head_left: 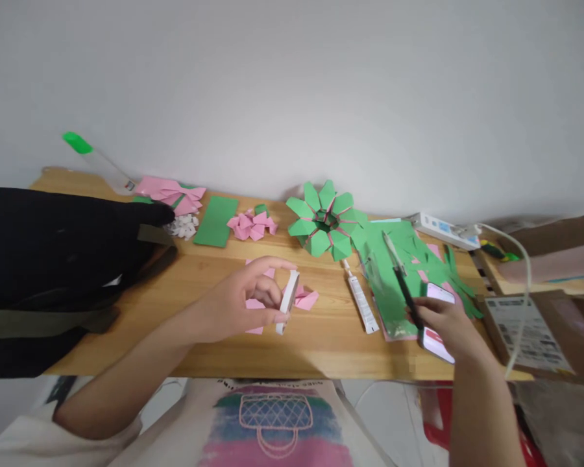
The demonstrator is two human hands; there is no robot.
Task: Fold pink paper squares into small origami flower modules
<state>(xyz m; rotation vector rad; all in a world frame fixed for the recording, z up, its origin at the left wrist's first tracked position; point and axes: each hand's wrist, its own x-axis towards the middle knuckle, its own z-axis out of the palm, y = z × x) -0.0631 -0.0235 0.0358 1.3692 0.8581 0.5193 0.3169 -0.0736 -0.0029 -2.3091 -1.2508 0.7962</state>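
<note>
Between the thumb and fingers of my left hand [246, 295] is a thin white ring, a narrow roll of tape [286, 303], held on edge above the table. Behind it lie a pink paper sheet [254, 324] and a folded pink paper piece [305, 298]. My right hand [440, 318] is closed on the black handle of a slim knife-like tool [407, 295], its pale blade pointing away over green paper [387, 292]. A phone [440, 353] lies under this hand. A white glue tube [361, 305] rests between my hands.
A green paper flower form [316, 243] stands near the wall. Folded pink pieces [253, 225], a green card [217, 222] and white folded bits [182, 226] lie left of it. Black cloth [63, 259] covers the left end. A power strip [445, 231] and cardboard [540, 324] are right.
</note>
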